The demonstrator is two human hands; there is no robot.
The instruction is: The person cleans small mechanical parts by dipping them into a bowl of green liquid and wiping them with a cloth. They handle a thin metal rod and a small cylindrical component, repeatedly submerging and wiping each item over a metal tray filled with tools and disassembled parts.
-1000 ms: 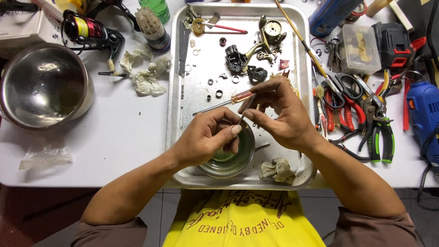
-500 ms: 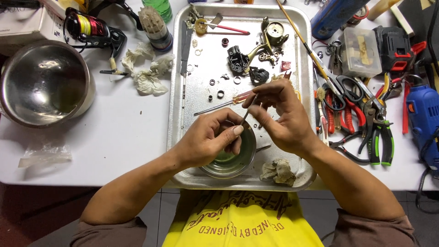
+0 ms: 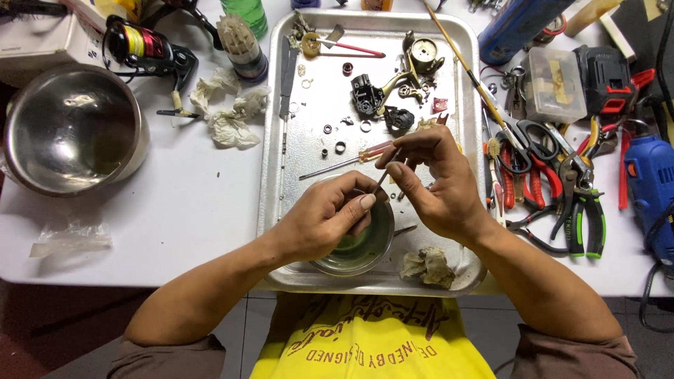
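Resting on the white table (image 3: 175, 210), the metal tray (image 3: 281, 210) held your small bowl (image 3: 361, 245) at its 6 o'clock edge. Your left hand (image 3: 326, 221) was closed over the bowl around something too small to tell. Your right hand (image 3: 435, 182), at 2 o'clock from the bowl, pinched a thin tool (image 3: 385, 172).

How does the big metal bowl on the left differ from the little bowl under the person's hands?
The large steel bowl is far wider than the small bowl. The large steel bowl stands on the white table, untouched; the small bowl sits inside the metal tray, with the left hand over its rim. The small bowl's inside looks greenish; the large one looks mostly bare. Both are round, shiny and upright.
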